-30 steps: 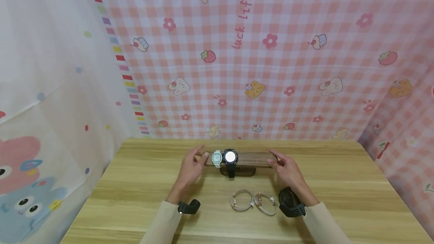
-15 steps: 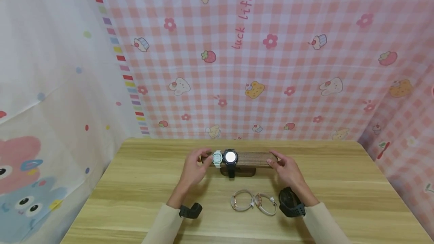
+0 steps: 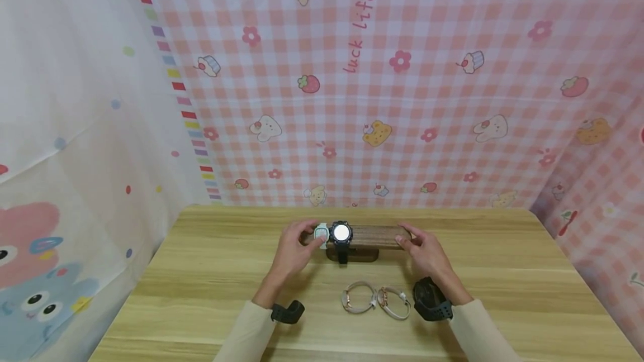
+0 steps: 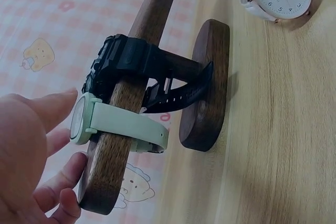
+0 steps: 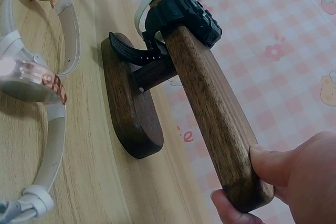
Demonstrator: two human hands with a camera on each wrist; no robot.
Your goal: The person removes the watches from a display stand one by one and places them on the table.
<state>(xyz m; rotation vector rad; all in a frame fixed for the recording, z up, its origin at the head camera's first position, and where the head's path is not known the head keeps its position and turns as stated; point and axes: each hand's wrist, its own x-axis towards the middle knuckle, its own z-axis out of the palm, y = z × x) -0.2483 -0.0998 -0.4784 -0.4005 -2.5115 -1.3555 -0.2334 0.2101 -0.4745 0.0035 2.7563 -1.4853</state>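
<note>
A dark wooden watch stand (image 3: 379,234) holds a mint-green watch (image 4: 118,119) at its left end and a black watch (image 3: 342,233) beside it. My left hand (image 3: 293,247) is around the left end of the bar: the thumb lies over the mint-green watch's dial, and the other fingers reach behind the bar. In the left wrist view, lower fingertips sit against the bar's end. My right hand (image 3: 426,250) grips the bar's right end, thumb on the front in the right wrist view. The black strap hangs toward the stand's base (image 5: 134,98).
Two light-strapped watches with rose-gold cases, a left one (image 3: 359,297) and a right one (image 3: 394,303), rest on the wooden table (image 3: 201,295) in front of the stand. Behind the table hangs a pink checked cloth (image 3: 352,155).
My left hand has shifted right along the bar, its thumb coming from the bar's end onto the mint-green watch's dial. The right hand keeps its hold on the other end.
</note>
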